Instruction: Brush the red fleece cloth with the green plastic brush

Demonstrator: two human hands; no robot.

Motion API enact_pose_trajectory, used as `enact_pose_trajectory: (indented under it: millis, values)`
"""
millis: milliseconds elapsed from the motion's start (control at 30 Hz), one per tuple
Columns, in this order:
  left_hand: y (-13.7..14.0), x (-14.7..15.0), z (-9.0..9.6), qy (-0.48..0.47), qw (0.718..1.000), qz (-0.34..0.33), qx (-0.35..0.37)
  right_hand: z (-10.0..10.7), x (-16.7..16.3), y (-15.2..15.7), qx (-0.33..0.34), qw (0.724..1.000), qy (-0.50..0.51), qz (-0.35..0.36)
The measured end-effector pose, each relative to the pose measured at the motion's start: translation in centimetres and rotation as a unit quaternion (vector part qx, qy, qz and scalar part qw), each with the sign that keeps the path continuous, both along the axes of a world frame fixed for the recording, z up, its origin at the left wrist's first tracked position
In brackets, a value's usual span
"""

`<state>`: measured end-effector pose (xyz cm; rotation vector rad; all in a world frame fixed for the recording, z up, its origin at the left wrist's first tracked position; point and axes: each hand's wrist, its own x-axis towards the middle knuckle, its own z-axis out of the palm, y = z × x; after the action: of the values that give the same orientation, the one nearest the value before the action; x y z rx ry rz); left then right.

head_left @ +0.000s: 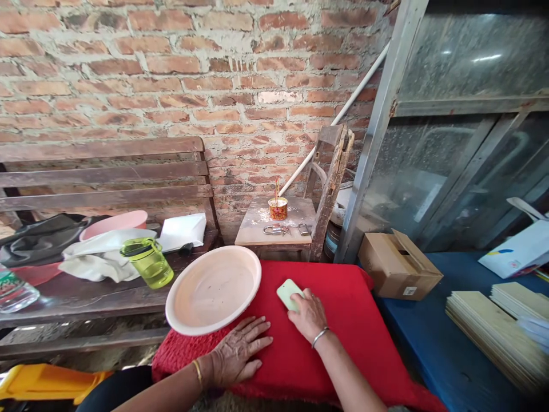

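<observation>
While L hand (241, 350) lies flat, fingers spread, on red cloth (347, 320), R hand (310, 316) grips green block (286, 292) approx. 1 o'clock from it, basin (214, 293) at block's 9. Cloth's spread; work left: can't tell.

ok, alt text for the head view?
A person's right hand holds a pale green rounded object on a red cloth; the left hand lies flat on the cloth. A pale pink basin stands near the left hand, with a brick wall behind.
</observation>
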<state>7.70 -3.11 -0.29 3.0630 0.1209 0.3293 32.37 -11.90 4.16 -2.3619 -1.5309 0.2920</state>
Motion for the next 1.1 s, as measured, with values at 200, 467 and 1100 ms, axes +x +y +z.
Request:
enact_pose_trajectory:
  millis: [200, 467, 1100]
  values:
    - [0.1, -0.1, -0.1, -0.004, 1.000, 0.002, 0.001, 0.8, 12.3, -8.4, -0.062, 0.983, -0.038, -0.166]
    - [0.1, 0.1, 0.2, -0.009, 1.000, -0.002, -0.019, -2.5, 17.7, -18.3, 0.093, 0.940, 0.058, -0.323]
    - [0.4, -0.3, -0.7, -0.007, 1.000, -0.002, 0.019, -4.5, 18.5, -20.8, 0.067, 0.924, 0.120, -0.357]
